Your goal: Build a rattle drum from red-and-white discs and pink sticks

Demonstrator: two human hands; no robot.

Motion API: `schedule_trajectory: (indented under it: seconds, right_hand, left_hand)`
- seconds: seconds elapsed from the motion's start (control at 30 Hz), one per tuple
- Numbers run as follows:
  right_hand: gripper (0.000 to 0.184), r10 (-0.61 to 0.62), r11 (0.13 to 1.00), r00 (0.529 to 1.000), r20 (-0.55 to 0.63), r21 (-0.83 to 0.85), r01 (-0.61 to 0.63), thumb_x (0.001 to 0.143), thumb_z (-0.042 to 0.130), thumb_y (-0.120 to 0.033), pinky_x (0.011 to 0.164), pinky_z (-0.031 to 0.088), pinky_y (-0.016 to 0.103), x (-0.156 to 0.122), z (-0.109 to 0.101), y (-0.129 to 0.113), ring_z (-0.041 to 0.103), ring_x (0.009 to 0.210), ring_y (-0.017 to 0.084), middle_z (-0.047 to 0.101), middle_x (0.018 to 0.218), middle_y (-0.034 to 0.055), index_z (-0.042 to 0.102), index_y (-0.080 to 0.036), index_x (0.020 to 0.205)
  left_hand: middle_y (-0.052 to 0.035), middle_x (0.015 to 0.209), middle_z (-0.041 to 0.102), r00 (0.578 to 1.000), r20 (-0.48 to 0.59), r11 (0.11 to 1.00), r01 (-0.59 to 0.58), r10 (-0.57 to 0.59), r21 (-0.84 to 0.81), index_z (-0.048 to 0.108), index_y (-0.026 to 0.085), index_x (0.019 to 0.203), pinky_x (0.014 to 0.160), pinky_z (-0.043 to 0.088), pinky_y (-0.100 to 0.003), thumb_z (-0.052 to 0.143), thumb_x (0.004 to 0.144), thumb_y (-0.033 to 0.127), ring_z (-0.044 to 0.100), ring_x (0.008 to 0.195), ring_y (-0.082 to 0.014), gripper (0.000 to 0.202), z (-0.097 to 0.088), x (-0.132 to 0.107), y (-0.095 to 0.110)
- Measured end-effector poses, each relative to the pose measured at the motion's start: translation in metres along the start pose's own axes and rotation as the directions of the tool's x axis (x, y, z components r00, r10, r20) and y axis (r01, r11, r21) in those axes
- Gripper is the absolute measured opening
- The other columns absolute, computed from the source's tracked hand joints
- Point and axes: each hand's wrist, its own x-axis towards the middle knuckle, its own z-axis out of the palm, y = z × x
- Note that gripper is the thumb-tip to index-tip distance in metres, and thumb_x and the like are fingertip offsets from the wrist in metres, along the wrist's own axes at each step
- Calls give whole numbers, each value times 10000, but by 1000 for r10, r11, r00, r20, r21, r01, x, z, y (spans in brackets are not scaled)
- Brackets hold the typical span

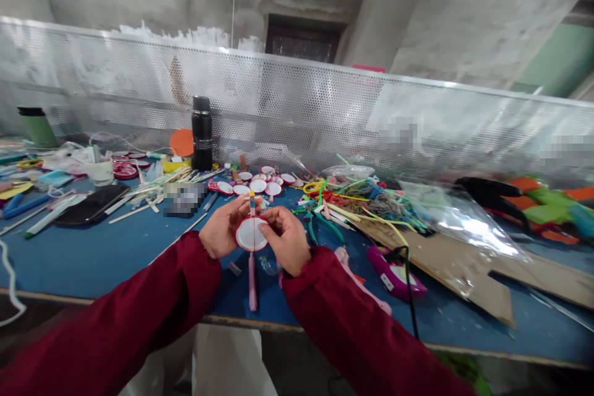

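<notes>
Both hands meet over the blue table (106, 253), holding a small round drum toy (250, 234) with a white face, red rim and a pink stick handle (252, 288) that hangs down toward me. My left hand (225, 227) grips the drum's left edge. My right hand (288, 238) pinches its right edge, thumb on the white face. A thin red line runs down across the face. Both sleeves are dark red.
Several more white discs with red rims (257, 185) lie behind the hands. A black bottle (202, 133) stands further back, a phone (90, 204) to the left, colourful cords (352, 198) and cardboard (445, 260) to the right. A perforated metal screen (325, 117) backs the table.
</notes>
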Motion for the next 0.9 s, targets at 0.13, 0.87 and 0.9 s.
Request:
schedule_trajectory:
  seconds: [0.13,0.87,0.9]
  right_hand:
    - [180,7,1000,1000,-6,-5,-7,767,646,-208,635,501,268,0,0,2,639,693,151,662,788,3,568,-205,929]
    - [187,-19,999,1000,-14,-36,18,788,638,-223,694,513,283,0,-2,2,652,758,161,687,903,38,561,-203,958]
    - [191,-18,999,999,-29,-44,17,789,635,-228,692,512,283,1,-2,2,649,754,161,684,896,38,561,-200,964]
  left_hand:
    - [-74,1027,743,1000,-3,1000,-6,6,12,692,225,1012,713,568,-305,598,858,419,688,978,-249,265,1,-1,0]
    - [-95,1041,726,998,29,995,58,-56,-76,645,203,1017,682,545,-314,578,856,469,693,892,-243,318,2,0,3]
    - [-99,1038,722,998,8,997,55,-54,-54,640,205,1033,671,543,-319,597,839,488,693,869,-242,346,2,-1,3]
